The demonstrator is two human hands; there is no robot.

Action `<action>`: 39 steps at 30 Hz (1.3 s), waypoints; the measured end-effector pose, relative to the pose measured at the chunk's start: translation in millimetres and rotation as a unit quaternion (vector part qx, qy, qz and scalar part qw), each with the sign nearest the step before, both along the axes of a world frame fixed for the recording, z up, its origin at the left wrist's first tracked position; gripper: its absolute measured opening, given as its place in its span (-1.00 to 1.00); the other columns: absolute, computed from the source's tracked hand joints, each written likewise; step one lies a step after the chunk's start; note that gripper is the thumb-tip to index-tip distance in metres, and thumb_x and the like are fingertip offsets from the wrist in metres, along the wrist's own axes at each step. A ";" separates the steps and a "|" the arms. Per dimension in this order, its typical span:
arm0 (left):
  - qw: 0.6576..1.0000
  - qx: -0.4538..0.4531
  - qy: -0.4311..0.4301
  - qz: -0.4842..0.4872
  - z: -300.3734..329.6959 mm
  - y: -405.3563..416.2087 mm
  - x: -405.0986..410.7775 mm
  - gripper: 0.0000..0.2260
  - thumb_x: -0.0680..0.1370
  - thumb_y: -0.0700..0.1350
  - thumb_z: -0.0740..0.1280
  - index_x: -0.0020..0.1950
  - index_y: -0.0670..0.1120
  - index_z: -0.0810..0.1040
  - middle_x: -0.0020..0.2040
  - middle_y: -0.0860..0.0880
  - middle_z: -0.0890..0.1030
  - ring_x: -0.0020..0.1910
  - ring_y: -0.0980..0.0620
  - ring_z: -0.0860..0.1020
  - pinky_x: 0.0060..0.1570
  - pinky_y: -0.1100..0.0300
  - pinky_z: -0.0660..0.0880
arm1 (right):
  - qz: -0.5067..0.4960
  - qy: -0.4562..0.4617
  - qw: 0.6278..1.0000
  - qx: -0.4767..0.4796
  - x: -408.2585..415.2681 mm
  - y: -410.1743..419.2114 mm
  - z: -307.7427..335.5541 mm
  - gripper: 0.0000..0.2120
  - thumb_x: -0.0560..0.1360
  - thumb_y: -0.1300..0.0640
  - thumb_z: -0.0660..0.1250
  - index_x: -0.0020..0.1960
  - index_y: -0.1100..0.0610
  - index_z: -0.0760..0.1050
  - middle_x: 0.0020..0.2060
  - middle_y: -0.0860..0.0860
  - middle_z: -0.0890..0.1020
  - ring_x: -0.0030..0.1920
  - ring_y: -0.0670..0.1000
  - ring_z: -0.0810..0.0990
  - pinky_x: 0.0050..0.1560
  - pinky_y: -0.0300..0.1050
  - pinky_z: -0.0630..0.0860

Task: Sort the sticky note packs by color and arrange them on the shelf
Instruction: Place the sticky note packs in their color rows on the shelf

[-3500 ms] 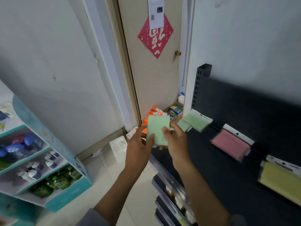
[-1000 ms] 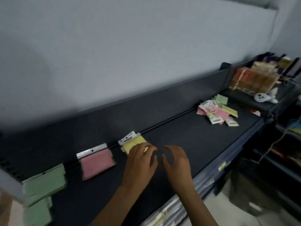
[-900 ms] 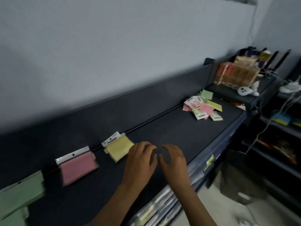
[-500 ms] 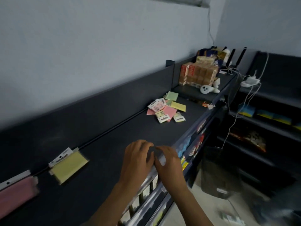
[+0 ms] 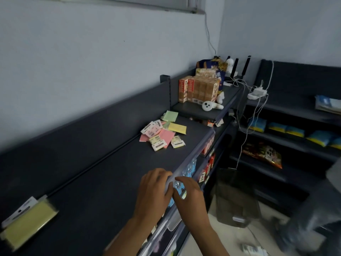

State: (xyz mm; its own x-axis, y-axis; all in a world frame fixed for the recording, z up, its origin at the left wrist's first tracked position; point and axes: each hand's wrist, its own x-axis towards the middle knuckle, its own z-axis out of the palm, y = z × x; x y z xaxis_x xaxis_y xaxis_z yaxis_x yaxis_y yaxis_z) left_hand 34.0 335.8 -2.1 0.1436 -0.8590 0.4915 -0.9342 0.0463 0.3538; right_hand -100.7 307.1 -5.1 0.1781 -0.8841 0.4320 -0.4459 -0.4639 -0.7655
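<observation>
Both hands empty over the shelf's front edge

I see my left hand (image 5: pixel 155 189) and right hand (image 5: pixel 190 195) side by side, fingers loosely curled, holding nothing. The unsorted sticky note packs (image 5: pixel 163 133) lie heaped well ahead on the dark shelf (image 5: pixel 103 182); a yellow pack (image 5: pixel 27 221) sits at far left.

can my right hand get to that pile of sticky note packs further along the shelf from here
Probably yes: nothing stands on the shelf between the right hand and the pile, but it lies well beyond it.

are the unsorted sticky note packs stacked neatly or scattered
Scattered: the sticky note packs lie loose and overlapping, at mixed angles, on the shelf.
</observation>
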 end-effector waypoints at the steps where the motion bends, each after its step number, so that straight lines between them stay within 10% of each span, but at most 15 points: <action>1: 1.000 0.000 0.004 -0.004 -2.0 -5.5 -1.0 -0.71 0.49 -0.05 0.50 0.18 0.02 0.58 0.12 0.09 0.56 0.09 0.08 0.55 0.14 0.16 0.46 | -0.003 0.004 1.000 -0.002 -1.3 -4.9 -0.6 -0.81 0.43 0.33 0.49 -0.02 0.12 0.65 -0.10 -0.07 0.65 -0.07 -0.27 0.44 0.03 -0.58 0.33; 10: 1.000 0.011 0.029 -0.007 -3.4 -85.8 1.4 -0.72 0.56 0.10 0.25 0.24 0.09 0.54 0.18 0.15 0.52 0.18 0.13 0.49 0.21 0.21 0.37 | 0.024 0.027 0.999 0.009 3.4 -81.5 0.2 -0.87 0.53 0.22 0.40 0.00 0.02 0.63 -0.10 -0.14 0.62 -0.05 -0.15 0.54 0.01 -0.33 0.44; 39: 0.996 0.041 0.078 -0.004 -20.8 -286.6 33.3 -0.75 0.51 -0.06 0.44 0.18 0.08 0.54 0.10 0.13 0.53 0.04 0.08 0.50 0.04 0.14 0.48 | 0.065 0.146 0.986 0.040 36.8 -294.6 -26.1 -0.87 0.56 0.10 0.20 -0.04 -0.05 0.51 -0.11 -0.11 0.57 -0.09 -0.09 0.48 -0.07 -0.31 0.31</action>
State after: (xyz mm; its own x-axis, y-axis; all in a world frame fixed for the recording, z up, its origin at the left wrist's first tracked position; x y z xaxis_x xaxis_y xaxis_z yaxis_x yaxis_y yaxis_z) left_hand 67.3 49.2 -22.9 0.2065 -0.8969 0.3911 -0.8671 0.0175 0.4979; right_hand -63.9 12.6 -31.2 0.3989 -0.8748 0.2749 -0.5928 -0.4747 -0.6505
